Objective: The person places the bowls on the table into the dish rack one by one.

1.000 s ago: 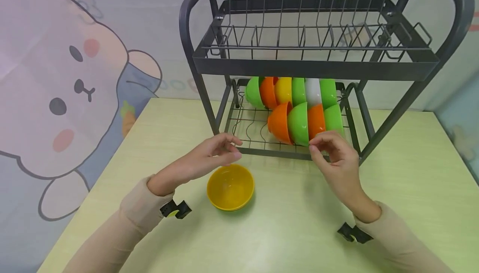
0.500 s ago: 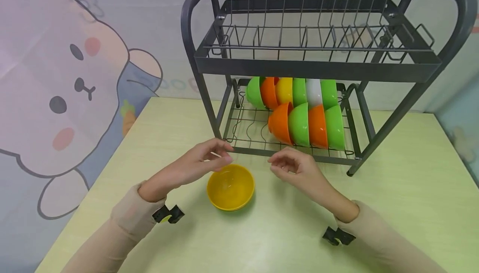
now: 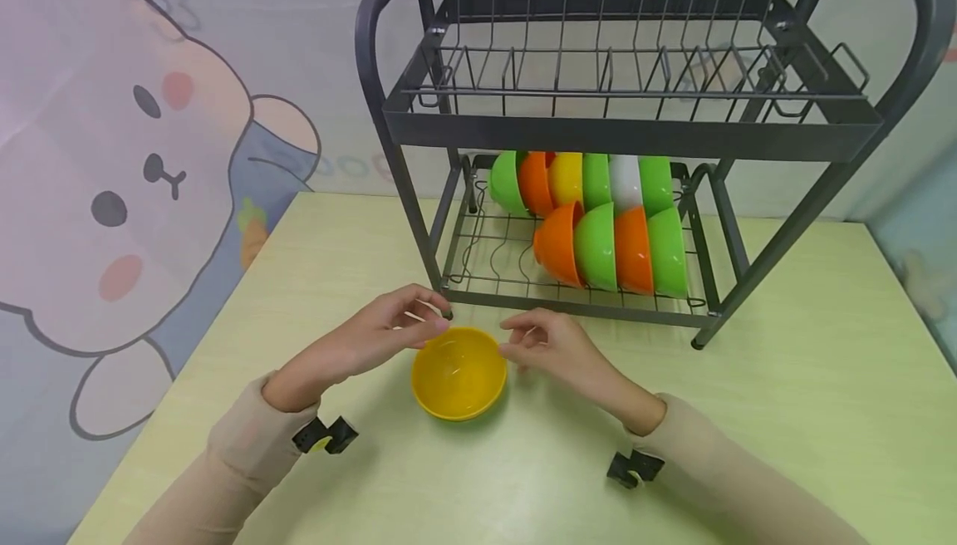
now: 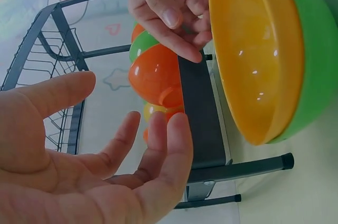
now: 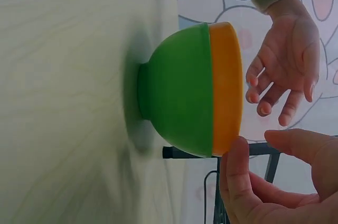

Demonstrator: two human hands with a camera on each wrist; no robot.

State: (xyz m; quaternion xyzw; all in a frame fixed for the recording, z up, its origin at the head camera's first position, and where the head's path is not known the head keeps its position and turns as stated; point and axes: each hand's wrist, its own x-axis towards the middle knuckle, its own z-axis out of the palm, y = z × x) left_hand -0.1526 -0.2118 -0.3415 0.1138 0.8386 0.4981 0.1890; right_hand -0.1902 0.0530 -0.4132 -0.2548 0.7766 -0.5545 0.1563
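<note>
On the table stands a yellow bowl (image 3: pixel 459 375). Side on, the right wrist view shows it nested in a green bowl (image 5: pixel 179 86), with the yellow rim on top. My left hand (image 3: pixel 399 321) hovers at the bowl's back left, holding nothing, thumb and fingers apart, as in the left wrist view. My right hand (image 3: pixel 549 346) has come to the bowl's right side, fingertips (image 5: pixel 237 150) right at the yellow rim. Its thumb stands away from the fingers, with a gap between them.
Behind the bowls stands a dark two-tier dish rack (image 3: pixel 628 138). Its lower tier bears two rows of tilted bowls, among them an orange bowl (image 3: pixel 557 246) and a white bowl (image 3: pixel 625 184). The upper wire tier (image 3: pixel 606 71) overhangs them.
My right hand has moved left and down from the rack's front row to the yellow bowl's right rim. My left hand has shifted slightly left and down. The bowl has stayed put.
</note>
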